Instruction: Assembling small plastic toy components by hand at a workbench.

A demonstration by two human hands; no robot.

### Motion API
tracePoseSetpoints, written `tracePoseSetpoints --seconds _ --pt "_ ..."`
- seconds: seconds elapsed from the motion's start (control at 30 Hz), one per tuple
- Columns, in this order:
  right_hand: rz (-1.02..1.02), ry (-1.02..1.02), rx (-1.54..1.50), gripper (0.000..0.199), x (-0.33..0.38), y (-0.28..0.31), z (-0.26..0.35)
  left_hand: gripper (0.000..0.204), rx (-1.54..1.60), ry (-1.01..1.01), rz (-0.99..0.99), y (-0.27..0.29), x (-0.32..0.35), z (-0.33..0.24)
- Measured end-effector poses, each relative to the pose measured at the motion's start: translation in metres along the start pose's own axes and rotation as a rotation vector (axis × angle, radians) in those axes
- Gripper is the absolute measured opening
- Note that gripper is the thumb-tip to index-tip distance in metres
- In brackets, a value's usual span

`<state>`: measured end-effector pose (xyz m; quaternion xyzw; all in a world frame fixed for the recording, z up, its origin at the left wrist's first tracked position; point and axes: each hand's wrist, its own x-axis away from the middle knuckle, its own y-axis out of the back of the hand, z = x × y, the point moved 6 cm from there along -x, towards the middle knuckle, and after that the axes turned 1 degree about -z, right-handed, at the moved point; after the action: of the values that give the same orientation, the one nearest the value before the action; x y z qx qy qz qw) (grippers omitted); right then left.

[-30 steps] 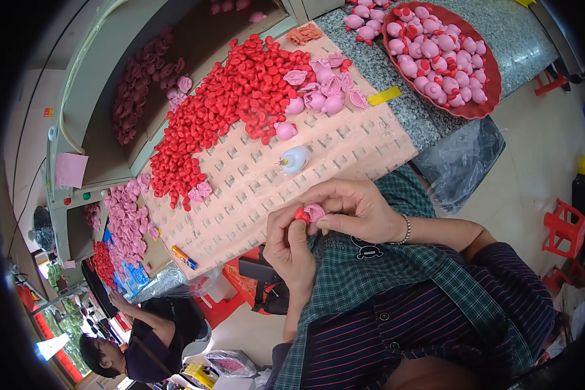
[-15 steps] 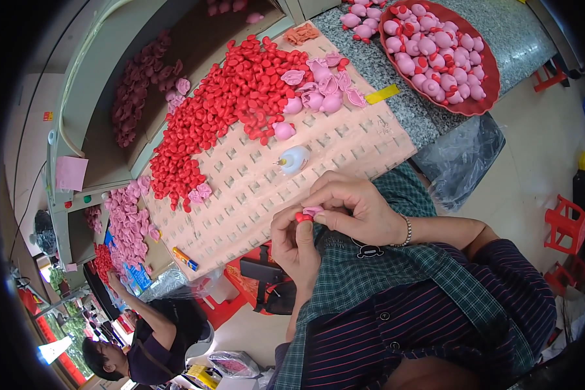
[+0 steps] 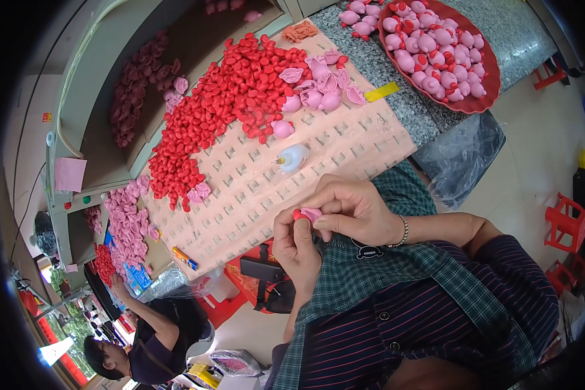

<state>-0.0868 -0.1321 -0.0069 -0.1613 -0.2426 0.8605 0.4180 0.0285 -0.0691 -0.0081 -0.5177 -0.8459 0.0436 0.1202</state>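
Over the near edge of the worktop, my two hands meet at one small piece. My left hand (image 3: pixel 295 246) pinches a small red bean-shaped part (image 3: pixel 299 214) between thumb and fingers. With its fingertips closed, my right hand (image 3: pixel 352 207) grips a soft pink piece (image 3: pixel 312 214) that touches the red part. Just beyond my hands lies a white squeeze bottle (image 3: pixel 294 158) with a narrow tip, on its side. A large heap of red parts (image 3: pixel 208 110) covers the back of the patterned pink mat (image 3: pixel 240 201). Several pink pieces (image 3: pixel 322 84) lie at the heap's right end.
A red fluted tray (image 3: pixel 491 97) full of pink-and-red figures stands on the stone counter (image 3: pixel 429 123) at the right. Yellow tape (image 3: pixel 382 91) sticks to the mat's edge. At the left are a glue-stick-like tube (image 3: pixel 185 259), pink pieces (image 3: pixel 127 221) and a seated co-worker (image 3: pixel 156 338).
The red part and pink piece have turned slightly in my fingers, and more of the pink piece now shows. The co-worker's arm has shifted a little.
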Motion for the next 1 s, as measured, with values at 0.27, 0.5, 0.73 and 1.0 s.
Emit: tracePoseSetpoints --seconds 0.27,0.5,0.73,1.0 --pt "0.089 0.29 0.616 0.038 -0.012 -0.005 0.021 0.014 -0.013 0.037 -0.051 0.01 -0.007 -0.001" --pt "0.193 0.472 0.917 0.044 -0.012 -0.008 0.024 0.017 -0.107 0.079 -0.012 0.004 -0.008 -0.012" --pt "-0.06 0.049 0.288 0.019 -0.003 0.007 0.011 0.022 -0.269 -0.156 0.111 0.0 -0.002 -0.023" --pt "-0.046 -0.242 -0.219 0.016 -0.002 0.01 -0.016 0.033 -0.482 -0.362 0.049 -0.001 -0.006 -0.03"
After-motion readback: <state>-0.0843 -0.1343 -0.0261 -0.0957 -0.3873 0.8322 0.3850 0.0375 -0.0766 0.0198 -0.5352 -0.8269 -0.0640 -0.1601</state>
